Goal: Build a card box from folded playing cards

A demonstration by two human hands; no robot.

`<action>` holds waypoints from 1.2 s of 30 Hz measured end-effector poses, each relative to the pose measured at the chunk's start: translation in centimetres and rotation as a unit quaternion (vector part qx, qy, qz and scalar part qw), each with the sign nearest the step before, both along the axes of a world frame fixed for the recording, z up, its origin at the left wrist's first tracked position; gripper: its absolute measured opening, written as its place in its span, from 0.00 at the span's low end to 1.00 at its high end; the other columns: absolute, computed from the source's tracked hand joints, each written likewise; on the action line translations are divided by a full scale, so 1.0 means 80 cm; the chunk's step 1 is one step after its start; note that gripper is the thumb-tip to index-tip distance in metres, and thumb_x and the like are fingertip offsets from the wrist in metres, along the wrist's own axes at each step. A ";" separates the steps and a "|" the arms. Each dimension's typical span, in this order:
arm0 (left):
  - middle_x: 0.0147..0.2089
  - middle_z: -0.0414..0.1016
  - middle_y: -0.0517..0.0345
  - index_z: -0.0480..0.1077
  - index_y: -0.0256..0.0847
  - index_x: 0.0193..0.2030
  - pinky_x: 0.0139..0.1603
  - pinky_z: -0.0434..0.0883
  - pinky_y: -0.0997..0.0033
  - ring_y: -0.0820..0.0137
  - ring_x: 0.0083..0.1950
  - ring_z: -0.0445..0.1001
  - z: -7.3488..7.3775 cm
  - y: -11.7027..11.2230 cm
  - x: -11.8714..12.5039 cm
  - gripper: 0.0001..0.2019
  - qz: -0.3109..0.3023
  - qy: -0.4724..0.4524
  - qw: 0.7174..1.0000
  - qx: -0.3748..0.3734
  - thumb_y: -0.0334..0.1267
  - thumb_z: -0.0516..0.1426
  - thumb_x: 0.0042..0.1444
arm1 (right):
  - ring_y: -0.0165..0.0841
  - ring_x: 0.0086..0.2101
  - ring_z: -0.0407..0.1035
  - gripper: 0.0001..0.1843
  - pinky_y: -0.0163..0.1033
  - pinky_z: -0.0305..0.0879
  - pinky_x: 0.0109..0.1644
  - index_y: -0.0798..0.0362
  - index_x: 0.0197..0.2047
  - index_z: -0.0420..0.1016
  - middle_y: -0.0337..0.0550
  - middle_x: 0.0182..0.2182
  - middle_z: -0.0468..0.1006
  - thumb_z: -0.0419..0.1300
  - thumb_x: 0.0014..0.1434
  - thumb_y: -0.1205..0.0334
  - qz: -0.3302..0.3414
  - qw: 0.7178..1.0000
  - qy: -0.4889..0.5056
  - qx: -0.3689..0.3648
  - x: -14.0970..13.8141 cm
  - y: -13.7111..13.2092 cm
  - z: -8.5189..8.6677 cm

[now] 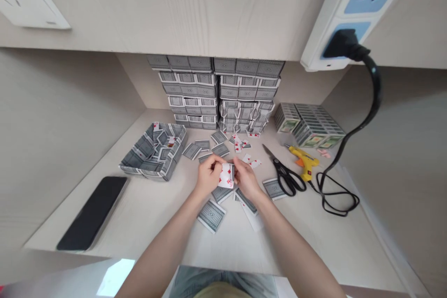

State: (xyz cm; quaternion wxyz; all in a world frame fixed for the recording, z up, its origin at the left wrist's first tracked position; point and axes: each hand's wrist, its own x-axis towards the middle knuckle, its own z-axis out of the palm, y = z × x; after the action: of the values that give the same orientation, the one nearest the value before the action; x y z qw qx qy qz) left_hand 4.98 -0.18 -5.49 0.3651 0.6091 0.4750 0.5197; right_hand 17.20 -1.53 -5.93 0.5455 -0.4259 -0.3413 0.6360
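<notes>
My left hand [208, 174] and my right hand [246, 178] meet over the middle of the desk [146, 214]. Both pinch one playing card [226, 176], white with red diamond pips, bent between the fingers. Under and around my hands lie loose grey-backed cards [211, 215], some folded. More folded cards [220, 150] lie just beyond my fingers.
A tray made of folded cards [155, 151] sits at the left, a black phone [93, 212] nearer the front edge. Stacked card boxes [216, 95] fill the back. Card packs [309, 125], black scissors [284, 174], a yellow glue gun [304, 162] and its black cable [335, 195] lie right.
</notes>
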 end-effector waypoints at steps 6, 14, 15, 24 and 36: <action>0.25 0.72 0.60 0.71 0.39 0.25 0.30 0.63 0.76 0.74 0.27 0.67 -0.005 0.001 -0.006 0.11 -0.052 0.052 0.997 0.038 0.29 0.48 0.47 | 0.20 0.13 0.44 0.18 0.29 0.37 0.15 0.55 0.23 0.67 0.27 0.12 0.56 0.62 0.44 0.48 0.047 0.998 -0.043 0.016 0.009 0.001 -0.002; 0.29 0.70 0.60 0.70 0.39 0.40 0.28 0.62 0.77 0.74 0.27 0.65 0.000 0.003 -0.003 0.11 -0.054 -0.037 0.998 -0.024 0.37 0.52 0.50 | 0.23 0.10 0.54 0.17 0.29 0.47 0.13 0.55 0.25 0.68 0.30 0.09 0.64 0.59 0.47 0.47 -0.008 0.992 -0.115 0.056 0.010 0.003 -0.007; 0.29 0.70 0.60 0.70 0.39 0.40 0.27 0.62 0.78 0.74 0.27 0.65 0.000 0.003 -0.002 0.12 -0.041 -0.043 0.997 -0.044 0.39 0.52 0.51 | 0.24 0.10 0.56 0.17 0.29 0.50 0.14 0.54 0.26 0.68 0.32 0.09 0.66 0.59 0.48 0.47 0.001 0.992 -0.115 0.059 0.010 0.002 -0.006; 0.21 0.65 0.62 0.69 0.37 0.26 0.26 0.60 0.77 0.75 0.24 0.62 -0.007 0.006 0.002 0.16 -0.017 0.019 0.998 -0.061 0.47 0.50 0.53 | 0.30 0.15 0.68 0.16 0.32 0.62 0.18 0.53 0.29 0.67 0.35 0.13 0.73 0.60 0.47 0.49 0.091 0.994 -0.052 0.042 0.010 -0.004 0.001; 0.25 0.71 0.59 0.73 0.37 0.32 0.28 0.63 0.76 0.73 0.27 0.66 -0.010 0.000 0.005 0.16 -0.043 0.016 0.998 -0.044 0.48 0.51 0.53 | 0.25 0.08 0.59 0.18 0.29 0.51 0.11 0.55 0.30 0.70 0.31 0.07 0.66 0.56 0.50 0.47 0.059 0.987 -0.130 0.075 0.003 -0.005 -0.002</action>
State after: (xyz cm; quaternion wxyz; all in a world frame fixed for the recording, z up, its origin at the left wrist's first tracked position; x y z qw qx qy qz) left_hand 5.37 -0.15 -6.25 0.4060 0.6207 0.4766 0.4720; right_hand 17.43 -1.96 -6.08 0.4889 -0.4418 -0.4803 0.5789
